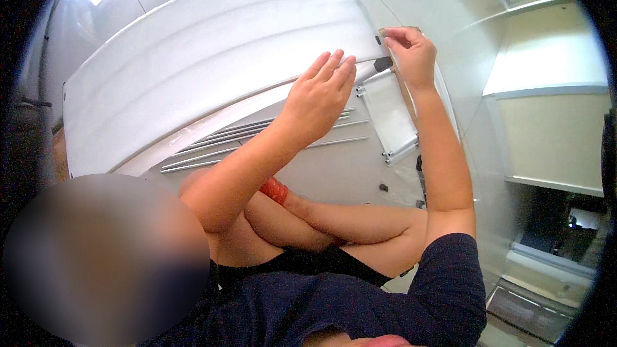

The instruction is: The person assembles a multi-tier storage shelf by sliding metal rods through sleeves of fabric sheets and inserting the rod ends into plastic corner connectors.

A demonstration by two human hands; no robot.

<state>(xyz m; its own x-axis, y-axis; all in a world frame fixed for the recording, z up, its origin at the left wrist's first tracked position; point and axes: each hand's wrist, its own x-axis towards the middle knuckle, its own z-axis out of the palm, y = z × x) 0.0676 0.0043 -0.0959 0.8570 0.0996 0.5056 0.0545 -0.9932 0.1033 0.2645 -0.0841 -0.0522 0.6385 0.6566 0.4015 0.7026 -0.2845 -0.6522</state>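
Note:
A long white fabric panel (218,58) with small dark fittings at its corners lies in front of me. Over its near edge my left hand (324,93) is stretched out flat, fingers slightly apart, holding nothing. Past the panel's right end, my right hand (414,54) is closed in a pinch; what sits between its fingertips is too small to make out. A black plastic connector (383,63) lies between the two hands, by the panel's near right corner. Below it rests a smaller white fabric piece (389,106) with rods along its sides.
Several thin metal rods (222,146) lie on the floor between the panel and my crossed legs. A small dark part (384,187) and clear plastic wrapping (405,177) lie near my knee. Pale furniture (546,128) stands at the right. A blurred round patch covers the lower left.

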